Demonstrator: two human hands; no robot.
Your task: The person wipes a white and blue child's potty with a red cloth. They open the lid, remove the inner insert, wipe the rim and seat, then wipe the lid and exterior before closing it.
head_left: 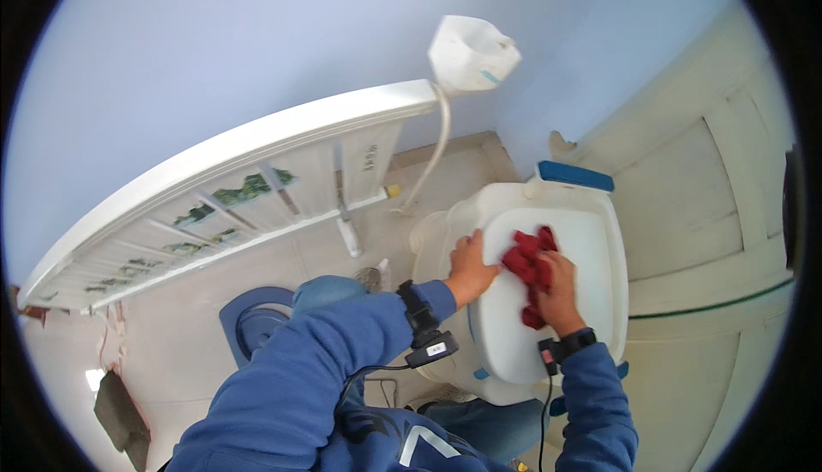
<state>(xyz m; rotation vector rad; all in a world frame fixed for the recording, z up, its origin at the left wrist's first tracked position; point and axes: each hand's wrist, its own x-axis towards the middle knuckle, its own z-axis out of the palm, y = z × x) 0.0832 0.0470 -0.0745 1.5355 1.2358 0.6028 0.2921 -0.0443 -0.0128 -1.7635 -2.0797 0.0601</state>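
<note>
A crumpled red cloth point(529, 268) lies on the smooth white lid point(514, 348) of a white plastic seat with blue armrest-like parts. My right hand point(558, 294) is closed on the cloth and presses it against the lid. At the lid's left edge rests my left hand point(472, 269), its thumb and fingers apart. How far its fingers reach around the edge is hidden. Dark straps with small devices sit on both wrists, each with a black cable.
A white heating radiator point(214, 138) with picture panels runs along the wall at left. A white container point(473, 52) is at its right end. A blue basin point(253, 322) stands on the tiled floor. Right of the seat is a cream panelled door point(685, 198).
</note>
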